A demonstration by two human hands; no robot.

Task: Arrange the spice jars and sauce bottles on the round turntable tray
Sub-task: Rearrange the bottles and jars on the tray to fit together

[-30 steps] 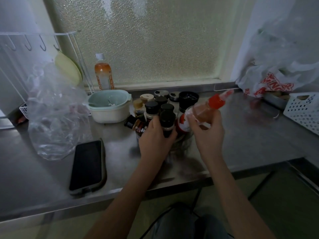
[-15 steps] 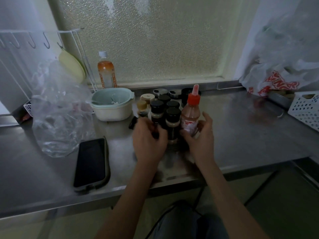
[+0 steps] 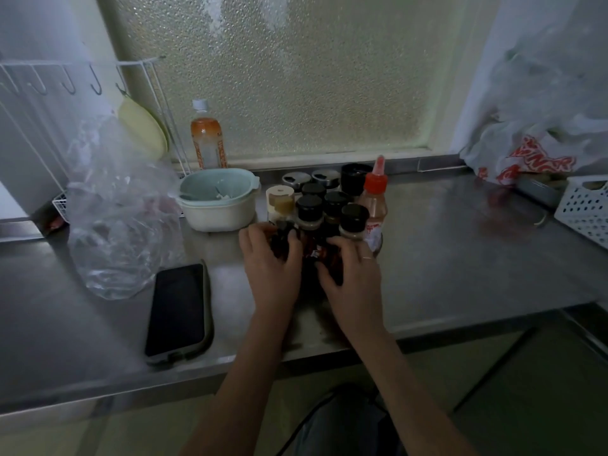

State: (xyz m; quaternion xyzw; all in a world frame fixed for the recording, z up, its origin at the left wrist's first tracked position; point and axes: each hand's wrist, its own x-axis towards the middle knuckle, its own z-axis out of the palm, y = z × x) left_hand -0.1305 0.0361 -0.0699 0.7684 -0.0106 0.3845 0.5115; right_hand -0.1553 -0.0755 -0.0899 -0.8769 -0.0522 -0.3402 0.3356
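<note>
Several spice jars [image 3: 309, 209] with black lids stand packed together at the middle of the steel counter. A beige-lidded jar [image 3: 279, 200] is at their left. A sauce bottle [image 3: 374, 205] with a red nozzle cap stands upright at their right. The turntable tray [image 3: 379, 246] is almost hidden under them; only a clear edge shows. My left hand [image 3: 269, 261] is curled over a dark jar [image 3: 279, 245] at the front left of the cluster. My right hand [image 3: 353, 274] wraps a dark jar with a red label [image 3: 315, 255] at the front.
A pale bowl [image 3: 218, 205] sits just left of the jars, with a crumpled clear plastic bag [image 3: 118, 218] and a phone [image 3: 177, 311] nearer me. A drink bottle [image 3: 207, 139] stands by the window. A white basket [image 3: 585, 209] and a shopping bag [image 3: 526, 159] are at the right.
My right hand stood the tilted red-capped sauce bottle upright at the right of the cluster, let it go and moved to the front dark jar. My left hand stayed at the front jars.
</note>
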